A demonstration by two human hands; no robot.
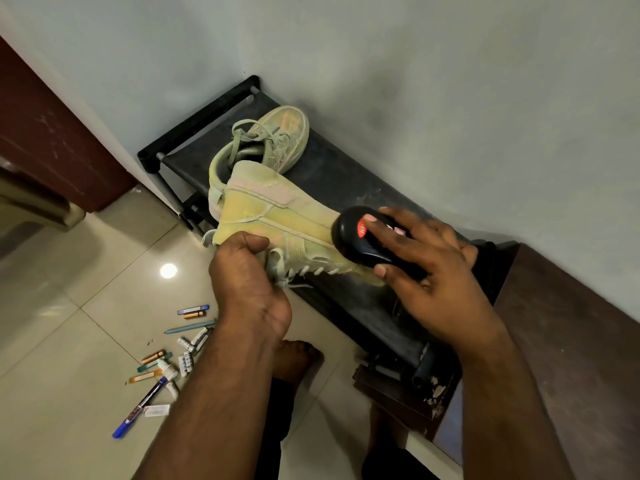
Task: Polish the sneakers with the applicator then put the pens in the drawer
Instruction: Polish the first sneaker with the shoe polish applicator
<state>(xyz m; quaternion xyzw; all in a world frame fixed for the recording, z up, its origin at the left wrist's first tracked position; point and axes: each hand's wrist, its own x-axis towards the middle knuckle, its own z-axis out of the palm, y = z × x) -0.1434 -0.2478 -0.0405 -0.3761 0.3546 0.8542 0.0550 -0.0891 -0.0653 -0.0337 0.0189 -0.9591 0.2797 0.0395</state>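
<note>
You're mid-polish: left hand (247, 268) grips sneaker (277, 220), right hand (426, 271) holds applicator (360, 237) against toe. Next: second sneaker (277, 136), then pens (166, 368) on floor.

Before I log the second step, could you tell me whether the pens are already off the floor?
No, the pens lie scattered on the floor tiles while the right hand holds the applicator against the sneaker.

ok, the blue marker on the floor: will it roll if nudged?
Probably. The blue marker looks round-barrelled and lies flat on smooth glossy floor tile, so a sideways nudge would likely roll it. It looks rigid and light, and could slide easily on that tile.
</note>
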